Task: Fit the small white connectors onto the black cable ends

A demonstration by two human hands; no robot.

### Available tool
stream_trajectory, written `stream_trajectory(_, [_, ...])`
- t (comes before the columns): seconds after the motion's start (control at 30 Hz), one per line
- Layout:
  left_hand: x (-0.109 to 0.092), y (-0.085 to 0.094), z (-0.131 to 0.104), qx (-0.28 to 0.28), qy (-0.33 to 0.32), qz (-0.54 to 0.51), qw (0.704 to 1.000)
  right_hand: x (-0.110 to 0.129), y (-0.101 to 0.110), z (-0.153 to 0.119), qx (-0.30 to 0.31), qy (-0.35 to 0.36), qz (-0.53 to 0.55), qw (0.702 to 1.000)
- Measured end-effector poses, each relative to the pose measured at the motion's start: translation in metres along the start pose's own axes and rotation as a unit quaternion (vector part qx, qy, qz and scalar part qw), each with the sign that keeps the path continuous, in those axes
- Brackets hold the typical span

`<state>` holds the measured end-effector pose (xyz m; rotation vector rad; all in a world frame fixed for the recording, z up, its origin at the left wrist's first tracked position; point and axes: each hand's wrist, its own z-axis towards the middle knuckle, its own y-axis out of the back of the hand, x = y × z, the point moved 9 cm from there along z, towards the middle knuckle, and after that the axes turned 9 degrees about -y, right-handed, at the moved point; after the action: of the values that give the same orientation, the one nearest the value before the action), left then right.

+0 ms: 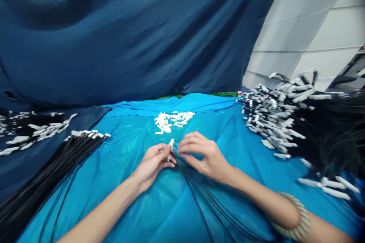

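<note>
My left hand [153,162] pinches a small white connector [171,145] upright between thumb and fingers. My right hand [201,154], close beside it, grips the ends of several thin black wires [199,197] that trail back toward me across the blue cloth [137,197]. The wire ends meet the connector between my two hands. A small heap of loose white connectors [171,120] lies just beyond my fingers.
A bundle of black cables with white ends [57,159] lies at the left, with more [28,129] further left. A large tangled pile of black cables with white connectors [299,129] fills the right. A dark blue drape [128,38] hangs behind.
</note>
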<state>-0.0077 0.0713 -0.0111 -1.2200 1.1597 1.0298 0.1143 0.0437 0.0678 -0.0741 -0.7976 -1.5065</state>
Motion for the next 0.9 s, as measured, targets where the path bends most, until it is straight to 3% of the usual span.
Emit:
stream_trajectory(0.07, [0.000, 0.003, 0.000, -0.015, 0.003, 0.004, 1.000, -0.022, 0.013, 0.004, -0.047, -0.130, 0.184, 0.973])
stream_trajectory(0.17, [0.001, 0.006, 0.000, -0.026, 0.004, 0.009, 1.000, -0.054, 0.029, 0.001, -0.130, -0.272, 0.397, 0.867])
stream_trajectory(0.23, [0.001, 0.006, 0.001, -0.024, 0.005, 0.010, 1.000, -0.070, 0.045, -0.003, -0.199, -0.319, 0.445, 0.813])
stream_trajectory(0.3, [0.003, 0.006, 0.001, -0.019, 0.006, 0.015, 1.000, -0.081, 0.066, -0.008, -0.266, -0.331, 0.431, 0.796])
stream_trajectory(0.37, [0.004, 0.006, 0.001, -0.015, 0.006, 0.021, 1.000, -0.082, 0.087, -0.012, -0.316, -0.313, 0.373, 0.814])
stream_trajectory(0.47, [0.005, 0.007, 0.001, -0.016, 0.005, 0.028, 0.999, -0.060, 0.102, -0.010, -0.332, -0.245, 0.198, 0.889])
stream_trajectory(0.53, [0.005, 0.007, 0.001, -0.016, 0.000, 0.027, 1.000, -0.037, 0.090, -0.004, -0.281, -0.190, 0.076, 0.938])
stream_trajectory(0.6, [0.002, 0.006, 0.001, -0.013, -0.011, 0.024, 1.000, -0.019, 0.066, 0.001, -0.199, -0.148, 0.006, 0.969])
stream_trajectory(0.7, [-0.006, 0.001, -0.002, -0.007, -0.034, 0.019, 0.999, -0.007, 0.034, 0.003, -0.119, -0.126, -0.037, 0.984])
stream_trajectory(0.9, [-0.017, -0.008, -0.006, 0.001, -0.071, 0.024, 0.997, -0.005, 0.024, 0.000, -0.118, -0.122, -0.060, 0.984])
